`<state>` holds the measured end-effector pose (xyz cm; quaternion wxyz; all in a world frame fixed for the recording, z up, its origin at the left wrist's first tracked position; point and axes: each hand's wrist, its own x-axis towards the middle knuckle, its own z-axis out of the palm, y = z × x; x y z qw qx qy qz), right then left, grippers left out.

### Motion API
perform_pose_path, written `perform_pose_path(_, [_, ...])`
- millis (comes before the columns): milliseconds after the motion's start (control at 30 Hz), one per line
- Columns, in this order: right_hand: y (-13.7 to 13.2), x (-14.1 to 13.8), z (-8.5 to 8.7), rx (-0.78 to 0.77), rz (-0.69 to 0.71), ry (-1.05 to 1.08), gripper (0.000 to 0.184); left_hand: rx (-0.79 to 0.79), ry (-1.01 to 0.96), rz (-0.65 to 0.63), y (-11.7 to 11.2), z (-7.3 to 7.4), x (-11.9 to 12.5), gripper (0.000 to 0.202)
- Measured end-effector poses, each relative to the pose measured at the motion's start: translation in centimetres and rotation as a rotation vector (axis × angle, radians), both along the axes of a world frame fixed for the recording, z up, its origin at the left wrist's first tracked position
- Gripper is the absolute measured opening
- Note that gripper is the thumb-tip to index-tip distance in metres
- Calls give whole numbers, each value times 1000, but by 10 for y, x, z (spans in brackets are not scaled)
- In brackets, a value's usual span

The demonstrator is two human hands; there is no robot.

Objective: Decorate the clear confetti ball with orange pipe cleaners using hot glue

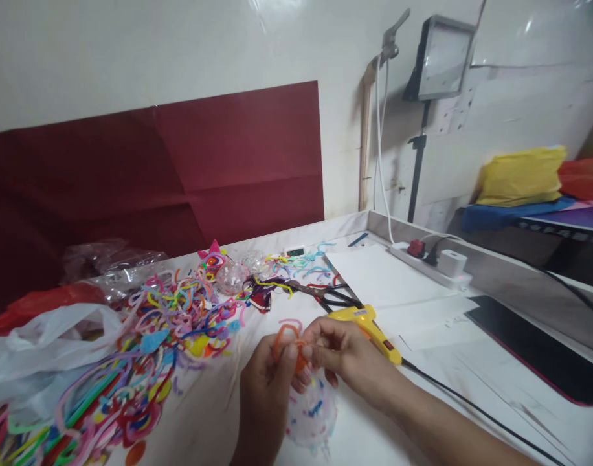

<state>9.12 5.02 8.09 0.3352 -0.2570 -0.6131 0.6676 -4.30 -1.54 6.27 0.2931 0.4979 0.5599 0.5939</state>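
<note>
Above the white table, my left hand (265,383) and my right hand (344,353) meet. Both pinch an orange pipe cleaner (281,331), which curls in a loop over the left fingers; more orange shows between the fingertips, its shape partly hidden. Below the hands sits a clear rounded plastic piece (312,421) with coloured spots, its top covered by my fingers. A yellow hot glue gun (357,314) lies just beyond my right hand, its black cord running to the lower right. Scissors (333,296) with black handles lie behind the glue gun.
Many coloured pipe cleaners (180,310) heap on the left beside a white plastic bag (58,349). White paper (384,275), a power strip (454,279) and a black flat panel (534,349) lie on the right. A lamp on a stand (445,58) rises behind.
</note>
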Motion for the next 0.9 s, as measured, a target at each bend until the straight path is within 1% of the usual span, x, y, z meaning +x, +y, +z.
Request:
perform_pose_path(33, [1,0,-1,4,-10,1,35,-5,-32,14,1,0,1,35])
perform_pose_path(133, [3,1,-1,8,-43,14,43,-7,-137,82,2,0,5,62])
perform_pose_path(167, [3,1,-1,9,-54,15,44,-2,-158,95,1,1,6,65])
perform_pose_path(233, [4,2,-1,18,-68,1,44,9,-178,100,1,3,9,59])
perform_pose_path(300, [4,3,0,42,-76,-47,40,14,-186,107,0,4,9,45])
perform_pose_path(367, [5,3,0,86,-79,-107,35,12,-185,104,0,5,9,34])
perform_pose_path(433, [6,4,-1,132,-90,-149,31,6,-169,96,0,4,6,28])
perform_pose_path(533, [7,4,-3,176,-119,-160,26,-3,-94,41,2,1,1,29])
perform_pose_path(633, [7,6,-3,226,-118,-168,22,-3,-16,-16,3,0,-3,28])
perform_pose_path(700, [5,6,-2,270,-117,-195,20,-6,-16,5,3,0,-4,26])
perform_pose_path(767, [3,7,0,328,-141,-233,16,-17,-47,62,2,0,-3,26])
perform_pose_path(833, [1,6,3,412,-188,-277,11,-28,-65,99,2,1,-1,27])
perform_pose_path(900, [-1,6,4,524,-238,-323,11,-32,-66,111,2,1,0,28])
